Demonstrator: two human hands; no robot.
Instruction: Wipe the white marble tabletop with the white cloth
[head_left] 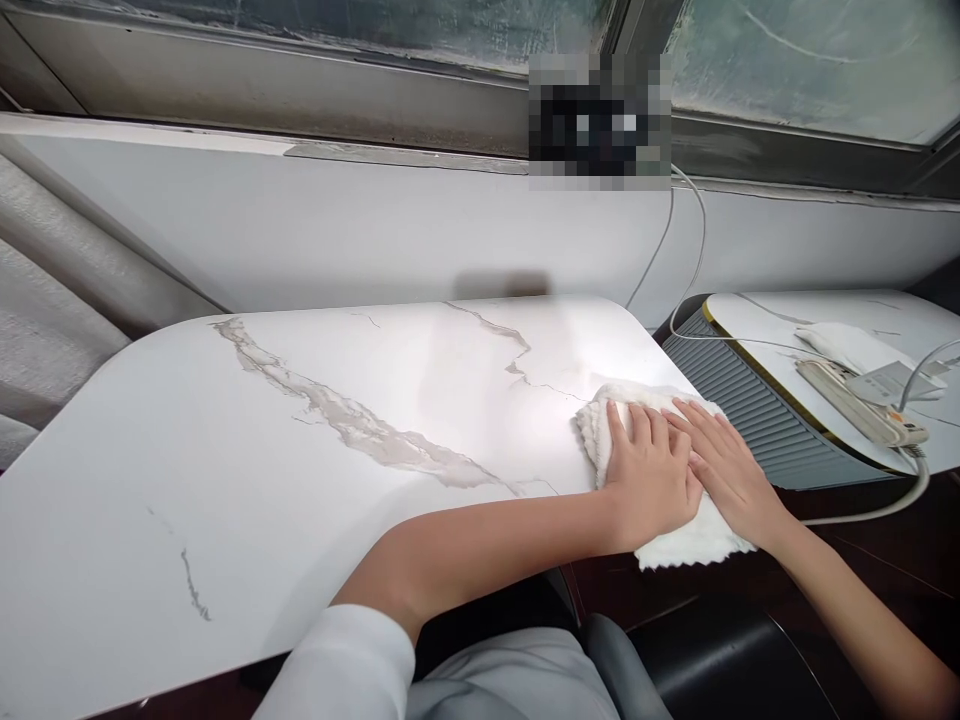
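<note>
Two bare hands lie on a fluffy white cloth [694,540]. The left hand [651,470] is open, with its fingers a bit spread and pointing away. Right beside it, touching it, the right hand [731,475] is flat and open, with its fingers stretched out. Both press on the cloth from above. The cloth is under them and pokes out ahead of the left hand and below both hands.

Under the cloth is the right end of a white marble-look tabletop [300,520]. Its edge is close to the right hand, and the near part of the cloth goes past the edge. Left of the left hand, the tabletop goes on a long way to a round corner. Ahead of the hands is a white wall [375,230]. To the right of the right hand, past a gap, is another table [750,315] with a power strip [862,405].
</note>
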